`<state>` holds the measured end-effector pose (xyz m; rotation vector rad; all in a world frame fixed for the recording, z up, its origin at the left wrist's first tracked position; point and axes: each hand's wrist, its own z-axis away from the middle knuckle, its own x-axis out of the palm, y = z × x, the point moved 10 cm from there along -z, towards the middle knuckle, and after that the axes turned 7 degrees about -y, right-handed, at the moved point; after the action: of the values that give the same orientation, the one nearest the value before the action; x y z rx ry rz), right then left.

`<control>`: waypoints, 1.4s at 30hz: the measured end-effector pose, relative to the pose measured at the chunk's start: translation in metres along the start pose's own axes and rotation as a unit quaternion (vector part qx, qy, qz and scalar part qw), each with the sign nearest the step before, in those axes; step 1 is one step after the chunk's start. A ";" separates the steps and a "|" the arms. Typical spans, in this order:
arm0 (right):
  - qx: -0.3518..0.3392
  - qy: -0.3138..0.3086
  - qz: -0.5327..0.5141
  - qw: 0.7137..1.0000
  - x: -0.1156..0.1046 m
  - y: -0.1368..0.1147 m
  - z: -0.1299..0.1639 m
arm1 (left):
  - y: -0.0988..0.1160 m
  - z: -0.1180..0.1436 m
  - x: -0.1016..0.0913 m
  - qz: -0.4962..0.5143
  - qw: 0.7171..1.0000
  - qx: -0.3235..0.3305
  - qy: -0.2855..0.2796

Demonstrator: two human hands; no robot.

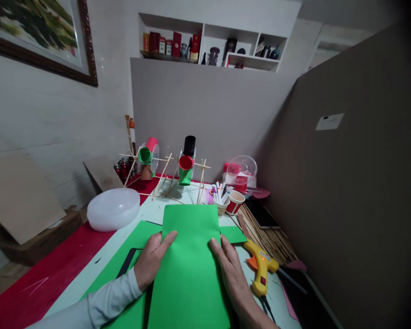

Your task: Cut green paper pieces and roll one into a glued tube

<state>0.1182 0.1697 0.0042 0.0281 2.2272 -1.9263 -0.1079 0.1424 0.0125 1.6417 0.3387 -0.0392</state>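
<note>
Now, left hand: fingers spread flat, pressing the left edge of the green sheet; nothing gripped.
Right hand: fingers open and flat on the sheet's right edge.
Green sheet: lies on the table, on top of other green paper.
Handling: probably light, thin and floppy, likely to crease; best held by both side edges.
Right of sheet: yellow glue gun, just beside the right hand.
Beyond sheet: cup of markers, stick frame with cups.
Left of sheet: white bowl.
</note>
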 end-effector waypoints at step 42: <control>-0.123 -0.235 0.065 0.962 0.051 -0.020 0.001 | 0.101 -0.018 0.128 -0.446 0.669 0.332 -0.493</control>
<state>0.0654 0.1600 0.0156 -0.2809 2.0565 -1.3952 0.0354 0.1789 0.0830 1.7047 0.2424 -1.9352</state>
